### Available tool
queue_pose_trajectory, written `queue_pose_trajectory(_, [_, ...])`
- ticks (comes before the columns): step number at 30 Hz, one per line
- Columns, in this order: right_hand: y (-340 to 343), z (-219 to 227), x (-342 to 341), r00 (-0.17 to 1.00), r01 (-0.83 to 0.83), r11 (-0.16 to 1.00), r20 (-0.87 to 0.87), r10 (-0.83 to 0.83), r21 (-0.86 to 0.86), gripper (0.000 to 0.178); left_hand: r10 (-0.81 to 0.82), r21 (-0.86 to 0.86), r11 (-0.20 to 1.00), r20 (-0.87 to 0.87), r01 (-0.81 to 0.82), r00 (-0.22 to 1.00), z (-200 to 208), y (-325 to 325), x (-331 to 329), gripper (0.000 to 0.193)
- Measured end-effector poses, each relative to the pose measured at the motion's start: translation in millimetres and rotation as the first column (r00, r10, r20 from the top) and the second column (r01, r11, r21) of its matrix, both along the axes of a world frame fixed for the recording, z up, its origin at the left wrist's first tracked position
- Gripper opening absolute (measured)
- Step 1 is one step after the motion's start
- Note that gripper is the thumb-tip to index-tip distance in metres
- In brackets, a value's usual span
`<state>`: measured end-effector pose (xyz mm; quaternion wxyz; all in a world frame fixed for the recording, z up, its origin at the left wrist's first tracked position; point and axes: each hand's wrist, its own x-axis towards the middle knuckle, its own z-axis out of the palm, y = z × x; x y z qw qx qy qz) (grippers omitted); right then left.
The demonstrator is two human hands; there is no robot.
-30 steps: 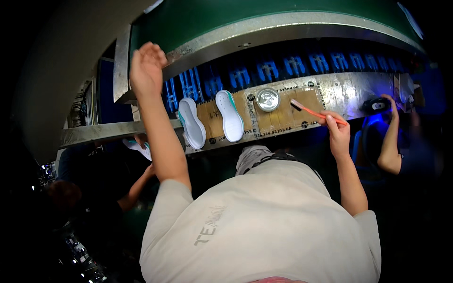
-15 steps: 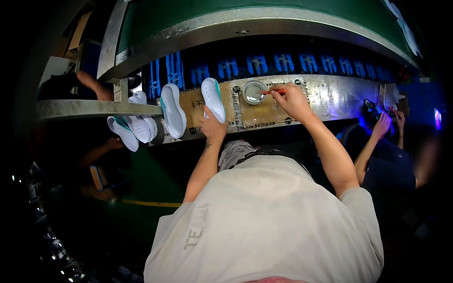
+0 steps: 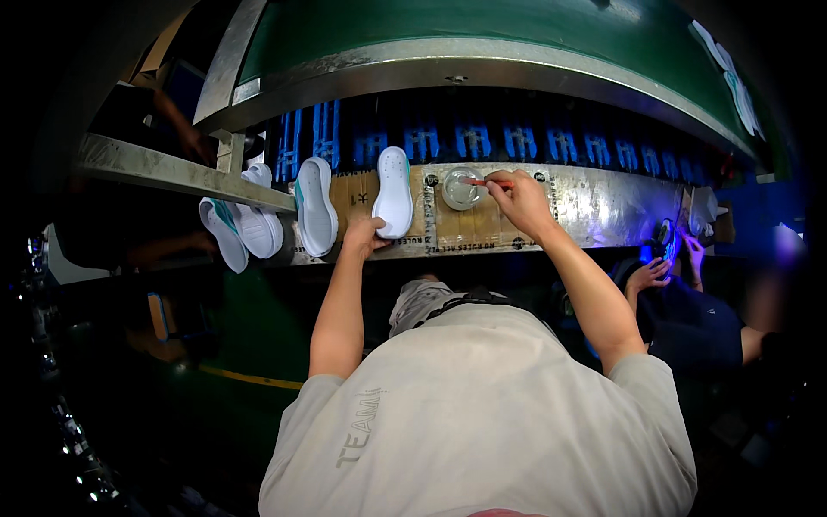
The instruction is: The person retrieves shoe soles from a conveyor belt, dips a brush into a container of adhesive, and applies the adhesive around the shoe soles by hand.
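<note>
My left hand [image 3: 363, 234] grips the near end of a white shoe sole [image 3: 394, 185] with a teal edge, its fingers closed on the rim. The sole points away from me, over the cardboard-covered bench. In my right hand [image 3: 525, 207] is a thin brush with a red handle [image 3: 501, 183], pinched between the fingers. Its tip reaches into a small round cup [image 3: 463, 205] that holds a pale, clear-looking liquid. Left of my left hand lies another white sole [image 3: 317, 211], and beyond it a white shoe part [image 3: 256, 222] and a teal-edged sole [image 3: 222, 233] overlap.
A metal rail [image 3: 189, 179] crosses above the soles at left. Behind the bench [image 3: 603, 207] run several blue brackets [image 3: 472, 142], under a raised green conveyor [image 3: 474, 26]. A co-worker's hands [image 3: 650, 274] hold a shoe at right; another person's arm [image 3: 172, 250] shows at left.
The held sole has swung from a slant to nearly straight, and my left hand has shifted to its near left edge. The brush stays at the cup. The whole view has shifted slightly.
</note>
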<state>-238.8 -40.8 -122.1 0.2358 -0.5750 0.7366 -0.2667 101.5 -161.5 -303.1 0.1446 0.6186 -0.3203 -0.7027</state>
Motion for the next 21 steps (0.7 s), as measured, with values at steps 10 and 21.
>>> queue_pose_trajectory(10, [44, -6, -24, 0.970, 0.054, 0.992, 0.241, -0.024, -0.116, 0.019, 0.621, 0.585, 0.779, -0.665, -0.226, 0.414, 50, 146, 5, 0.086])
queue_pose_trajectory(21, [34, 17, 1, 0.916, 0.026, 1.000, 0.401, -0.023, -0.002, 0.024, 0.564, 0.552, 0.826, -0.805, -0.115, 0.183, 24, 100, -30, 0.076])
